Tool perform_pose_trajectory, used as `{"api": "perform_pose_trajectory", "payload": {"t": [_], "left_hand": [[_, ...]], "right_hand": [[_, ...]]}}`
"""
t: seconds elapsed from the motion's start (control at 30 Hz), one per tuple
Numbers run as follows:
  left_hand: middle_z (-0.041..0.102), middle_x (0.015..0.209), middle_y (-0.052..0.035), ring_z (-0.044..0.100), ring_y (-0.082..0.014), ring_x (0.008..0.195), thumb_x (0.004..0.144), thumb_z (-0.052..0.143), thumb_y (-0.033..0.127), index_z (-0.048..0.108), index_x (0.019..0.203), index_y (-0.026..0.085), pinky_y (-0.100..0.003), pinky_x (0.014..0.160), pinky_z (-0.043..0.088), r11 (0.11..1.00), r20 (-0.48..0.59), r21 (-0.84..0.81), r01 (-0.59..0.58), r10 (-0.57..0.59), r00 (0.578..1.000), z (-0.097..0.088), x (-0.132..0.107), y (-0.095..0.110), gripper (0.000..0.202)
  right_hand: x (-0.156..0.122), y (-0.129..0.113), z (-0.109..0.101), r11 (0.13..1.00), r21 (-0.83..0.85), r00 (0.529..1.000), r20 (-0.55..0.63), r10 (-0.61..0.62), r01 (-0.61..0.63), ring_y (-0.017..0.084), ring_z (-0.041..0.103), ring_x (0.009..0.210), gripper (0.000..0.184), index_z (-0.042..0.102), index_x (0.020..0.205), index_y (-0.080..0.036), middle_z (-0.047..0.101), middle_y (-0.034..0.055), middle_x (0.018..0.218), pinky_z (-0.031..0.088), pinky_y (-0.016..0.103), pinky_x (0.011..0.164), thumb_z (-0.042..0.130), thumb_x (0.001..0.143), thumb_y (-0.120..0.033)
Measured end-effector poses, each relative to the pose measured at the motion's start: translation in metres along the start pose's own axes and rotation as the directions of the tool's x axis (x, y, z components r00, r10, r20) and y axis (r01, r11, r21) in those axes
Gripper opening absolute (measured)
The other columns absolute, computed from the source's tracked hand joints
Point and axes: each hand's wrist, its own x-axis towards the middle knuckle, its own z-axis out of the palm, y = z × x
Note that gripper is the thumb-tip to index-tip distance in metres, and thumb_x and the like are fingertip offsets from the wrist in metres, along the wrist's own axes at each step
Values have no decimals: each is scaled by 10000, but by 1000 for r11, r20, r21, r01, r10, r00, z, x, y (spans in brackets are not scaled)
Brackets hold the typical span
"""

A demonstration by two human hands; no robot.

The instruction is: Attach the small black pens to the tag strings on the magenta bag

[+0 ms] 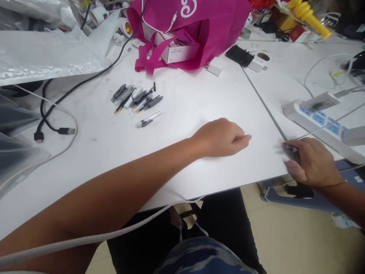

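My left hand [222, 137] rests on the white table [176, 102], closed in a fist with the thumb side to the right. Whatever it may hold is hidden. Near the table's right front edge, my right hand [316, 161] is curled round a small dark piece with a shiny end [291, 149], blurred by motion, so its kind is unclear. Beyond my left wrist lies a pile of pen parts [137, 97], grey, black and see-through, some with yellowish tips. A single see-through pen barrel [148, 119] lies apart, on the near side of the pile.
A pink bag [225, 30] with a white box [182, 53] stands at the back. To the right are a power strip [322, 121] and a black adapter [239, 56]. A black cable [85, 77] runs along the left; a white cable [114, 234] crosses in front.
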Motion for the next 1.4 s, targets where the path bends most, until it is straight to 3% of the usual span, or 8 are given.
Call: {"api": "perform_pose_trajectory", "payload": {"t": [0.17, 0.43, 0.63, 0.83, 0.97, 1.07, 1.27, 1.4], "left_hand": [[385, 664, 22, 365, -175, 644, 1251, 607, 384, 296, 722, 286, -466, 766, 275, 1000, 20, -20, -21, 21, 1000, 2, 0, 0, 622], [447, 662, 5, 391, -184, 619, 1211, 675, 431, 323, 697, 288, -475, 731, 292, 999, 75, -21, -41, 43, 996, 2, 2, -3, 639], [498, 673, -9, 405, -179, 617, 1235, 608, 397, 348, 683, 277, -469, 728, 299, 999, 85, -13, -48, 49, 995, 0, 0, 2, 622], [541, 704, -24, 446, -184, 639, 1216, 674, 391, 360, 669, 272, -467, 731, 322, 999, 95, 1, -45, 45, 994, -2, 0, 4, 641], [570, 708, -33, 485, -200, 655, 1189, 731, 433, 378, 664, 275, -467, 721, 353, 999, 96, -9, -52, 52, 994, -2, 1, 3, 652], [587, 715, -32, 488, -196, 657, 1192, 724, 479, 394, 665, 274, -457, 723, 370, 999, 122, -5, -48, 48, 991, -5, 1, 4, 655], [593, 721, -12, 459, -166, 651, 1263, 523, 384, 430, 698, 253, -417, 758, 392, 999, 175, 44, -29, 21, 984, -15, -4, 14, 588], [587, 716, -4, 465, -155, 648, 1239, 599, 377, 432, 695, 244, -402, 752, 389, 999, 160, 40, -24, 17, 987, -17, -5, 16, 584]], "right_hand": [[-1, 1, -3, 999, -22, 999, 33, -28, 29, 453, 720, 1008, 459, 637, 1575, -197, 747, 217, 1136, 613, 589, 847, 622, 1148, -366], [-9, 10, -1, 999, 34, 998, 56, 8, -10, 480, 735, 982, 487, 628, 1612, -310, 752, 197, 1127, 625, 645, 831, 647, 1140, -428], [-13, 18, -1, 1000, 15, 998, 65, -23, 22, 516, 773, 981, 606, 542, 1726, -321, 772, 228, 1136, 635, 659, 790, 642, 1153, -492], [-17, 14, -5, 971, 129, 968, 176, 179, -202, 559, 755, 1043, 615, 575, 1774, -526, 694, 190, 1160, 597, 744, 871, 593, 1160, -542], [-18, 13, -6, 959, 160, 962, 185, 202, -233, 561, 746, 1021, 631, 608, 1744, -566, 675, 175, 1147, 580, 756, 862, 649, 1116, -519], [-17, 18, -5, 975, 133, 972, 178, 156, -180, 561, 761, 1012, 614, 624, 1669, -511, 706, 174, 1140, 597, 734, 850, 681, 1062, -449], [-16, 26, -3, 998, 3, 991, 117, -57, 57, 465, 767, 922, 457, 645, 1496, -208, 722, 167, 1118, 659, 605, 795, 650, 1087, -413], [-15, 27, -4, 999, 11, 989, 139, -50, 49, 464, 778, 949, 396, 679, 1446, -201, 734, 163, 1110, 666, 600, 828, 638, 1108, -403]]}}
